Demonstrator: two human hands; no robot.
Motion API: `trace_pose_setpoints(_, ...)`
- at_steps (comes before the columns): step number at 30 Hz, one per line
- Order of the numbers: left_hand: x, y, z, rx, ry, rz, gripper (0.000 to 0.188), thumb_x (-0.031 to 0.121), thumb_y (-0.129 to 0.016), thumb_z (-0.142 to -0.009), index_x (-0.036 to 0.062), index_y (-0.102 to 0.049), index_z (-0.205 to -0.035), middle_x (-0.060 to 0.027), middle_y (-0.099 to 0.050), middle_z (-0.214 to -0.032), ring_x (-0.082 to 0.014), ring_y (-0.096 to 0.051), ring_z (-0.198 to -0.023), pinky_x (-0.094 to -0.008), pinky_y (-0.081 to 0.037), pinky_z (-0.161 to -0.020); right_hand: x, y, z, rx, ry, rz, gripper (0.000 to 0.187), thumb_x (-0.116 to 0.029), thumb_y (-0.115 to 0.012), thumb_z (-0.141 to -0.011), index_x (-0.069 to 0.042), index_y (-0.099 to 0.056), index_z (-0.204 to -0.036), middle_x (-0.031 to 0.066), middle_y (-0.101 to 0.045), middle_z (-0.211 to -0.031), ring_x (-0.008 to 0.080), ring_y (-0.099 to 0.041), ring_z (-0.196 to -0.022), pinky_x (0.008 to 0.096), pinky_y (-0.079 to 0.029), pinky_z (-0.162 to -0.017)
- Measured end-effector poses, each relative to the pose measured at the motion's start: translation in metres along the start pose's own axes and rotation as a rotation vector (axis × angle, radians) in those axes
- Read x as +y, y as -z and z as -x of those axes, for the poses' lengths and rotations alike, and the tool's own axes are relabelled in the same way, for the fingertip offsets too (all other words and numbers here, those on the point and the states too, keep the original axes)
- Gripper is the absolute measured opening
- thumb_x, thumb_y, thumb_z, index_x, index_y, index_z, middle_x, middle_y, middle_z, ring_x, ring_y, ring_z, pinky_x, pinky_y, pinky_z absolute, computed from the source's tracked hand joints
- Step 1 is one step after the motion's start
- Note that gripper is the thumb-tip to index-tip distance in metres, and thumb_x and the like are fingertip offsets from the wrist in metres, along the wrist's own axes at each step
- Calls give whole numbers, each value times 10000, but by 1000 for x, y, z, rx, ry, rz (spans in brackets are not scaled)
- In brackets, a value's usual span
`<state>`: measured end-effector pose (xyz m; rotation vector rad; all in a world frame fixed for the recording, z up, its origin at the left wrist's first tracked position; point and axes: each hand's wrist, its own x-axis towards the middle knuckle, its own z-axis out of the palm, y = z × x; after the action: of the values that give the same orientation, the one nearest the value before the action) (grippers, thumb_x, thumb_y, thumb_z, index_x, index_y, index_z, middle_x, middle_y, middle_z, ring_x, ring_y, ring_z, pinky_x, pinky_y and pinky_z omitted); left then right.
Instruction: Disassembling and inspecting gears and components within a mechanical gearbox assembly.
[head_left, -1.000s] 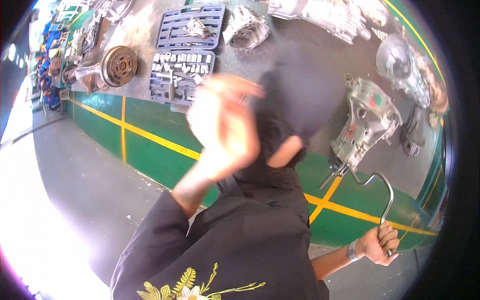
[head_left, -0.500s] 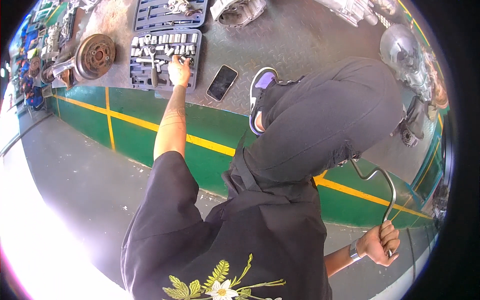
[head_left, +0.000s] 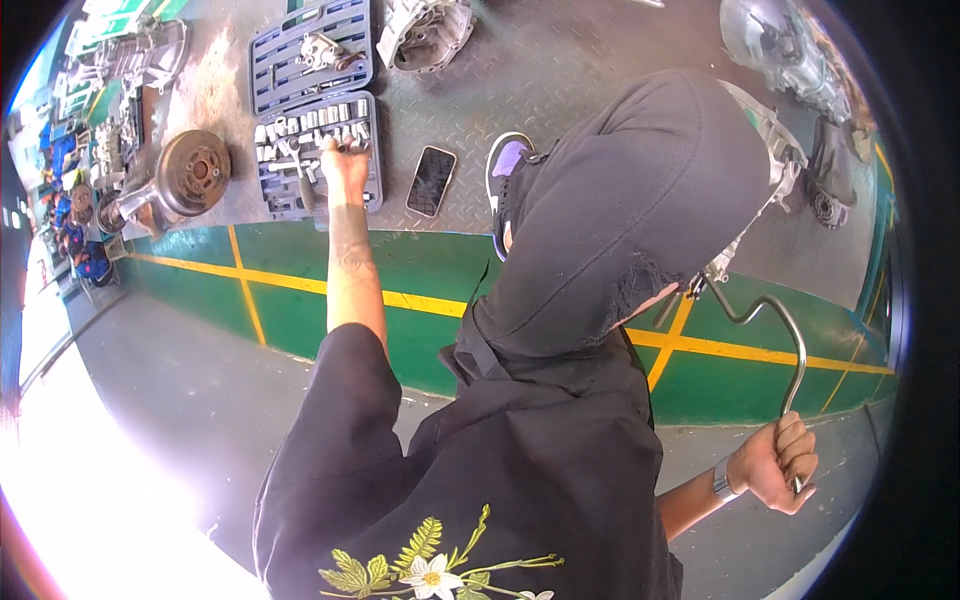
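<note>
My left hand [head_left: 345, 170] reaches into the open socket set case [head_left: 372, 190]. Its fingers are curled together over the rows of silver sockets [head_left: 292, 125]; whatever lies between them is hidden. Just left of these fingers, a ratchet wrench [head_left: 304, 180] rests in the case. At the far right, my right hand [head_left: 775, 464] is closed round the near end of a silver speed brace [head_left: 797, 345]. The brace's cranked shaft runs up toward a metal casing [head_left: 728, 250] partly hidden behind my raised knee.
A black phone [head_left: 432, 181] lies between the case and my shoe [head_left: 507, 165] on the steel plate. A rusty brake drum [head_left: 196, 172] stands left of the case. Metal housings [head_left: 425, 35] are at the back. A green side panel [head_left: 430, 350] with yellow stripes drops toward the grey floor.
The view has shifted, with the case now lower and slightly left. My left hand's fingers are still curled among the sockets. My right hand keeps its grip on the brace.
</note>
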<state>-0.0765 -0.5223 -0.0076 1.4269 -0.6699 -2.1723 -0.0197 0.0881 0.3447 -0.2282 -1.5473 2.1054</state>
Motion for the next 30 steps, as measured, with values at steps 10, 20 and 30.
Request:
trace_pose_setpoints(10, -25, -150, 165, -886, 708, 545, 137, 118, -481, -894, -17, -479, -913, -106, -409, -810, -196, -352, -746, -260, -343, -529, 18, 17, 11, 38, 43, -194, 407, -368, -410, -793, -154, -178, -536, -17, -148, -509, 114, -107, -490, 309, -121, -524)
trace_pose_setpoints(20, -14, -160, 222, -1354, 636, 76, 214, 281, -410, -976, 127, -471, -1111, -41, -383, -550, -134, -315, -462, -215, -229, -352, 20, 35, 40, 124, 110, -217, 388, -345, -394, -789, -146, -181, -533, -9, -165, -487, 119, -115, -489, 311, -130, -524)
trace_pose_setpoints(30, -9, -193, 312, -888, 221, 30, 223, 197, -456, -941, -4, -517, -1016, -52, -486, -766, -139, -429, -643, -228, -314, -502, 8, 44, 53, 267, 137, -284, 360, -319, -385, -778, -153, -191, -525, -19, -150, -493, 115, -111, -486, 311, -134, -522)
